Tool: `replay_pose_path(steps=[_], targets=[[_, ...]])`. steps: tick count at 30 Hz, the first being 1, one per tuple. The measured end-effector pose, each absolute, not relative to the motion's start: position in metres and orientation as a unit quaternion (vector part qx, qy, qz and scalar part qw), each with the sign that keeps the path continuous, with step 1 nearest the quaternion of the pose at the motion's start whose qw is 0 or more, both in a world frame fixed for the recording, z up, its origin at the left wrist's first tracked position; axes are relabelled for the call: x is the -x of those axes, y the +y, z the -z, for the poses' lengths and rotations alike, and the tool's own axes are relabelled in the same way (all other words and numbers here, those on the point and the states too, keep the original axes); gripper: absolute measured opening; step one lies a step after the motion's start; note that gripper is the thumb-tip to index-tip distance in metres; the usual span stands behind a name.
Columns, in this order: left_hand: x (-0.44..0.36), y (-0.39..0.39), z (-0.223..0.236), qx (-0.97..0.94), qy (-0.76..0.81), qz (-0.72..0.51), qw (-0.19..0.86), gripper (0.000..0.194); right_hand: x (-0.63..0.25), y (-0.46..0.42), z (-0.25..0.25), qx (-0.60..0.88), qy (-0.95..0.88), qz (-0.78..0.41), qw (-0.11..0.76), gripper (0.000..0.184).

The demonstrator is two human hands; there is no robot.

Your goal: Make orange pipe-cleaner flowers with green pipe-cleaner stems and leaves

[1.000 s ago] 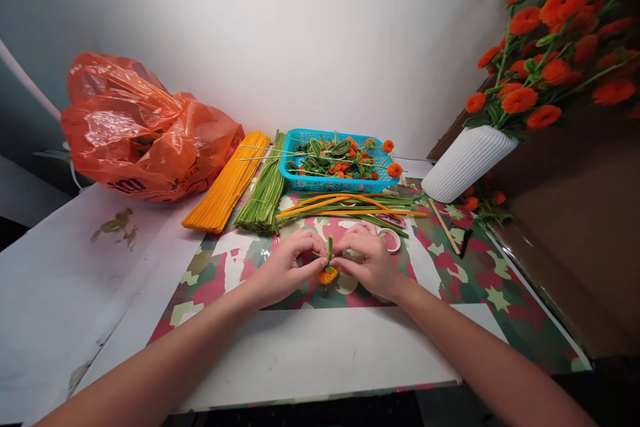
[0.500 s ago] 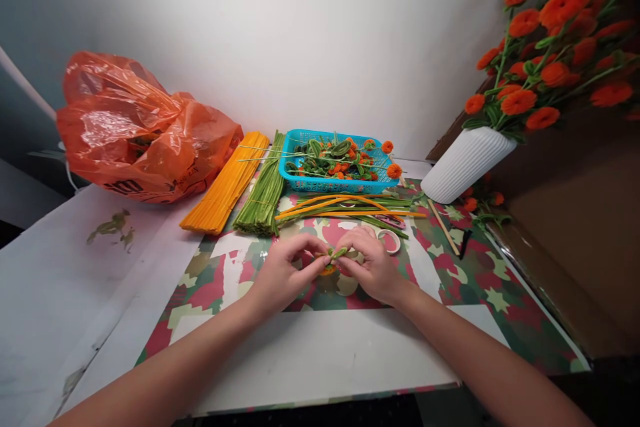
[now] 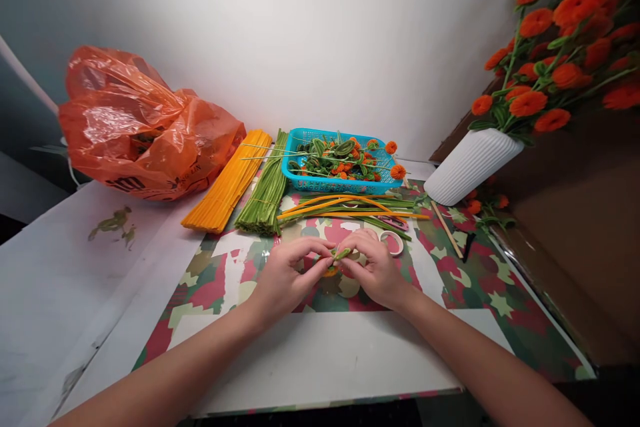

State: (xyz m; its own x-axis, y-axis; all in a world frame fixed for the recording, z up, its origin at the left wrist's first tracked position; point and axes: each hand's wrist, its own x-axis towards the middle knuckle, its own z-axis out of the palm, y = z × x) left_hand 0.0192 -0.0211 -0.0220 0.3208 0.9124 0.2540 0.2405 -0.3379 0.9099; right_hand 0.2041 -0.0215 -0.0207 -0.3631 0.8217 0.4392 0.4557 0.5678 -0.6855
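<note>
My left hand (image 3: 293,273) and my right hand (image 3: 373,267) meet over the middle of the table, each in a pinch. Between their fingertips is a small pipe-cleaner flower (image 3: 331,271), orange-yellow below with a green pipe-cleaner piece (image 3: 342,254) on top. Thumb and forefinger of both hands press on the green part; the fingers hide much of the flower. Just beyond my right hand lies a roll of white tape (image 3: 399,251). Loose green and orange pipe cleaners (image 3: 345,211) stretch across the table behind both hands.
A blue basket (image 3: 340,185) holds pipe-cleaner flowers and leaves. To its left lie a green pipe-cleaner bundle (image 3: 263,203), an orange bundle (image 3: 227,187) and an orange plastic bag (image 3: 150,127). At right, a white vase (image 3: 470,167) of orange flowers leans beside a thin wooden stick (image 3: 447,228).
Both hands keep pinching the flower, and the green piece has shifted slightly between the fingertips. The whole view has moved a little; the other things stay in place.
</note>
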Motion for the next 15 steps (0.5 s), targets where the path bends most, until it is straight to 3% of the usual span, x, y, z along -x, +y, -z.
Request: replay_pose_path(steps=[4, 11, 15], targets=[[-0.0181, -0.0211, 0.0179, -0.713, 0.377, -0.382, 0.451, 0.014, -0.2044, -0.0219, 0.0199, 0.399, -0.797, -0.230, 0.391, 0.009], [-0.0195, -0.0220, 0.0156, -0.608, 0.368, -0.330, 0.621, 0.018, -0.2058, -0.0215, 0.0145, 0.410, -0.808, -0.219, 0.361, 0.006], [-0.0196, -0.0220, 0.0203, -0.542, 0.377, -0.294, 0.691, 0.031, -0.2058, -0.0213, 0.0116, 0.418, -0.805, -0.216, 0.361, 0.017]])
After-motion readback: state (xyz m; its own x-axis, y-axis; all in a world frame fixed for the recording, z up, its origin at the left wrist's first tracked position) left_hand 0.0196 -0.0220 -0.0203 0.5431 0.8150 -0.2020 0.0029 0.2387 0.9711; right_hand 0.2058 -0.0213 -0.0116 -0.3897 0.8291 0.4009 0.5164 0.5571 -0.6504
